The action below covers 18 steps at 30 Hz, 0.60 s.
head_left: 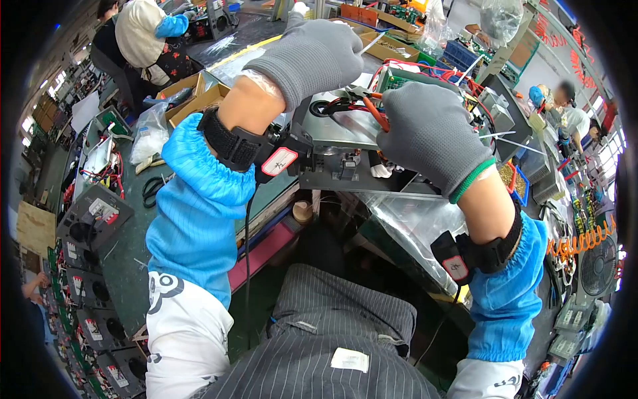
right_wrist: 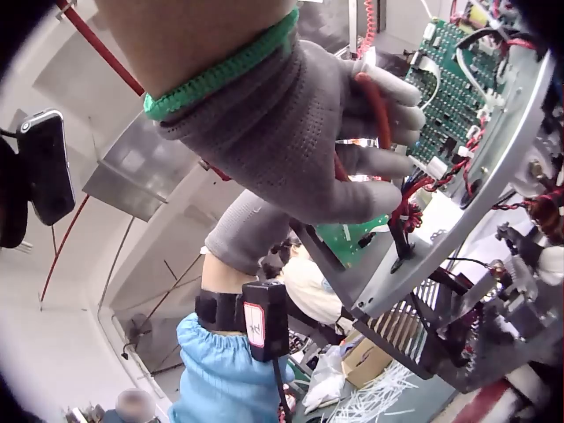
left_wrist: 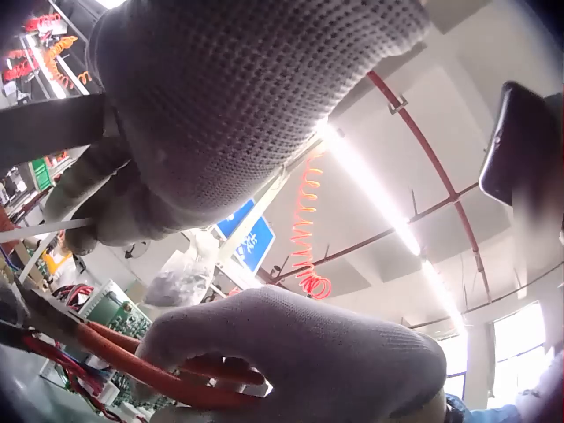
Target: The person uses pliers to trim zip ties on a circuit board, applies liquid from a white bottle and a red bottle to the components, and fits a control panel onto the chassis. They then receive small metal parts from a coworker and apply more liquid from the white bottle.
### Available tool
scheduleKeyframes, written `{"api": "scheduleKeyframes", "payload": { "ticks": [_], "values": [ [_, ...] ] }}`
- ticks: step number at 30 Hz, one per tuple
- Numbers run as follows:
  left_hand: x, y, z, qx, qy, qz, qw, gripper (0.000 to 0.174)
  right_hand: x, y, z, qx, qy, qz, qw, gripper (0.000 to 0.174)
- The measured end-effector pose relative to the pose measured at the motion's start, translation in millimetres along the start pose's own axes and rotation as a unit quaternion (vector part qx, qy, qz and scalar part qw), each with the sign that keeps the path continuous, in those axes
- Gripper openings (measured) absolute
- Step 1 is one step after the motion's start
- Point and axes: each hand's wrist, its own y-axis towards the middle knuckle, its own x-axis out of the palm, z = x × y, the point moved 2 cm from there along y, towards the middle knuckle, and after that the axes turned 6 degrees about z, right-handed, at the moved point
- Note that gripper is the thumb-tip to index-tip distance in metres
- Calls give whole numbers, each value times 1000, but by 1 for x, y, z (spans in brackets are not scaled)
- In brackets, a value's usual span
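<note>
The right hand [head_left: 432, 133] curls round orange-handled cutters [head_left: 375, 113] above the metal chassis [head_left: 339, 136]; the left hand [head_left: 312, 56] pinches a thin white tie [left_wrist: 44, 231]; the cutters look light, stiff and sharp-tipped, best held by the sleeved handles.

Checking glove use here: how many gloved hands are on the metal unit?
2. The left hand is at the top of the metal unit, pinching a white cable tie; the right hand is beside it, holding an orange-handled tool. None seems hidden.
</note>
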Motion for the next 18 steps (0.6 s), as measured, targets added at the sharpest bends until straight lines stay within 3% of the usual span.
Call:
{"api": "scheduleKeyframes", "payload": {
  "ticks": [2, 6, 9, 11, 14, 16, 18],
  "values": [
    [8, 2, -2, 9, -13, 6, 1000, 36, 1, 2, -3, -18, -54, 19, 998, 46],
    [9, 0, -2, 16, -54, 12, 998, 35, 3, 7, -4, -9, -58, -37, 998, 46],
    [2, -3, 0, -3, -84, -8, 996, 35, 18, 2, 4, -45, -25, 6, 999, 42],
    [6, -5, 0, -15, -108, 5, 994, 35, 21, -5, 6, -67, -22, 34, 997, 20],
    [9, -6, -1, -37, -143, 30, 989, 34, 35, -7, 17, -40, 22, -9, 999, 19],
    [8, -7, -1, -43, -155, 45, 986, 34, 49, -12, 24, -62, 54, 38, 996, 19],
    [2, -10, 2, -21, -211, 154, 965, 26, 51, -22, 29, -72, 119, 116, 983, 18]
  ]
}}
